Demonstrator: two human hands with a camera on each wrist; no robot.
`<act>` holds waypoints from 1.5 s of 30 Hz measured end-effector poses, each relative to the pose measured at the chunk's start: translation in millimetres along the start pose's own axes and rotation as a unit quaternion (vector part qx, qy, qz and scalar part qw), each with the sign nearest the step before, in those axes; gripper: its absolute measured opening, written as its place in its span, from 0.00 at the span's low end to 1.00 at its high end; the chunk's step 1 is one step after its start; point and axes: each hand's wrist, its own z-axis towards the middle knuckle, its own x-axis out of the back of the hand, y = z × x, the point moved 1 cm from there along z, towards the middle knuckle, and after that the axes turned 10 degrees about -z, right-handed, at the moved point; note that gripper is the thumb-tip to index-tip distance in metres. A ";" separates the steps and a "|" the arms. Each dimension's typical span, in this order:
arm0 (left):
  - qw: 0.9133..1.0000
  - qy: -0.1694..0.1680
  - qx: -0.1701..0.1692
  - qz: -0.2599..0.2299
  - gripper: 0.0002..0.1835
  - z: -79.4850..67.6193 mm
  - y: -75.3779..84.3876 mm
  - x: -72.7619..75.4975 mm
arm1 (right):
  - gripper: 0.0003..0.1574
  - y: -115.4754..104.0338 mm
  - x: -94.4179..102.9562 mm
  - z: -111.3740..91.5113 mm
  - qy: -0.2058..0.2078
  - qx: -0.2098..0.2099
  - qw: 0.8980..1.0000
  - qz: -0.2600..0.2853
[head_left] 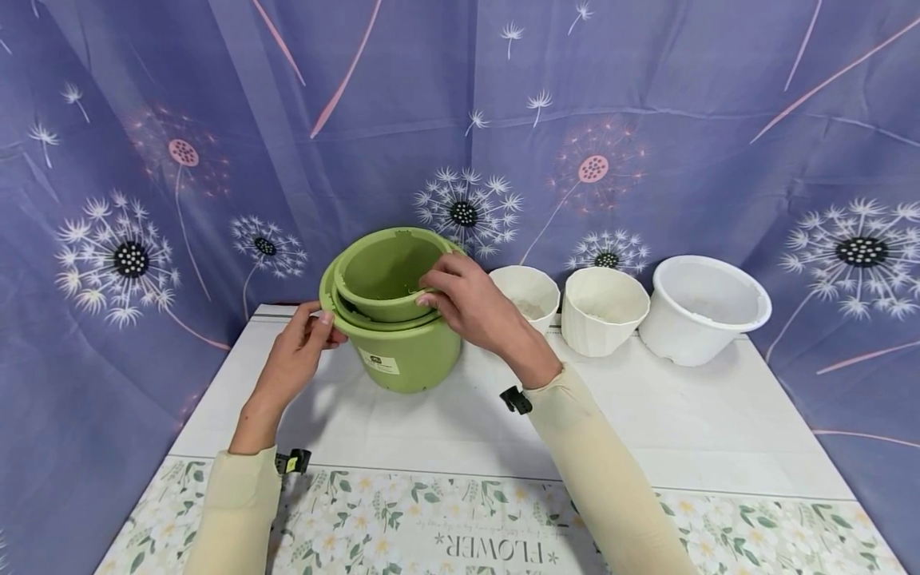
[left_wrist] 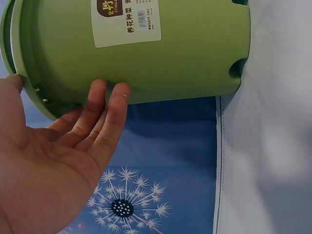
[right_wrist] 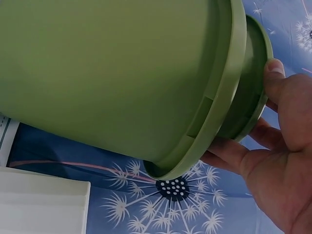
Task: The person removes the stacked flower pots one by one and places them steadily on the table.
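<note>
A smaller green flowerpot point(head_left: 381, 309) sits nested in a larger green flowerpot point(head_left: 424, 359), its rim raised above the larger one's. My right hand point(head_left: 477, 307) pinches the smaller pot's rim on the right, thumb on one side and fingers on the other; the right wrist view shows this rim point(right_wrist: 256, 58) beyond the larger rim. At the left, my left hand point(head_left: 291, 355) holds the larger pot's rim, thumb on top and fingers beneath against the outer wall. A printed label point(left_wrist: 126, 22) is on the larger pot's side.
Two fluted white pots, one partly behind my right hand point(head_left: 535, 291) and one beside it point(head_left: 604, 319), stand to the right with a bigger white pot point(head_left: 693, 327). Behind them hangs a purple dandelion curtain point(head_left: 359, 176). A flowered cloth point(head_left: 402, 527) covers the table's front.
</note>
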 end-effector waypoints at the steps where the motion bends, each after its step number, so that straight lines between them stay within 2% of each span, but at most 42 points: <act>1: 1.000 0.000 0.000 0.001 0.27 0.1 -0.5 0.2 | 0.08 -0.2 0.3 0.1 0.002 0.000 1.000 0.000; 36: 1.000 -0.003 0.010 -0.002 0.29 1.6 0.1 -0.1 | 0.08 -5.5 15.8 9.6 0.052 -0.015 0.999 -0.001; 45: 1.000 -0.001 0.010 -0.006 0.28 0.0 1.1 -0.9 | 0.08 -7.2 18.5 11.3 0.077 -0.007 0.997 0.002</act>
